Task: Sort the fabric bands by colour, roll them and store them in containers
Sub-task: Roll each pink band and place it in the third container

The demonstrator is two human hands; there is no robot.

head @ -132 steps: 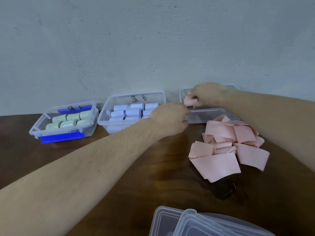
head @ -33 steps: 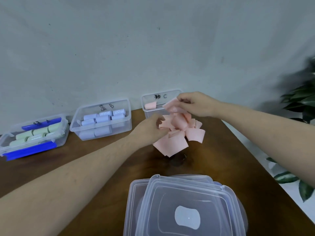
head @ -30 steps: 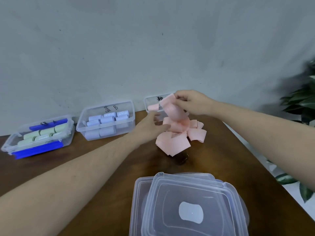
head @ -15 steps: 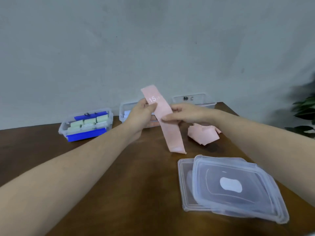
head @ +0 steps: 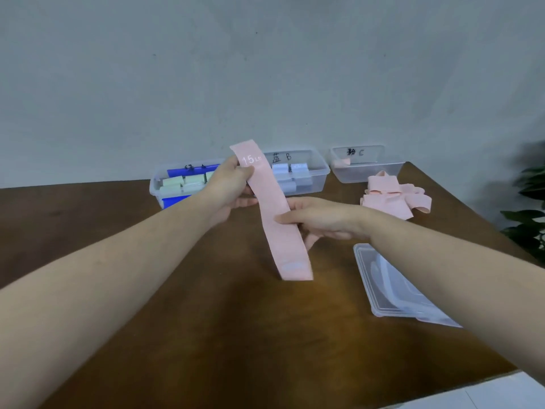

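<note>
A long pink fabric band (head: 275, 219) marked "15 LB" hangs flat above the brown table (head: 206, 320). My left hand (head: 228, 187) pinches its upper end. My right hand (head: 318, 221) pinches it at mid-length, thumb on the front. A heap of loose pink bands (head: 392, 199) lies at the right. Three clear containers stand along the wall: one (head: 156, 187) with green rolls and a blue clip, one (head: 321, 169) labelled B with light blue rolls, one (head: 368, 172) labelled C with a single pink roll (head: 341, 163).
Stacked clear lids (head: 392, 290) lie on the table under my right forearm. A green plant (head: 528, 208) stands past the table's right edge. A grey wall runs behind the containers. The table's near right corner ends above a white floor.
A second ago both hands were at the pink heap pulling one band free. They have since lifted it and stretched it out flat, and my right hand has slid down to mid-length.
</note>
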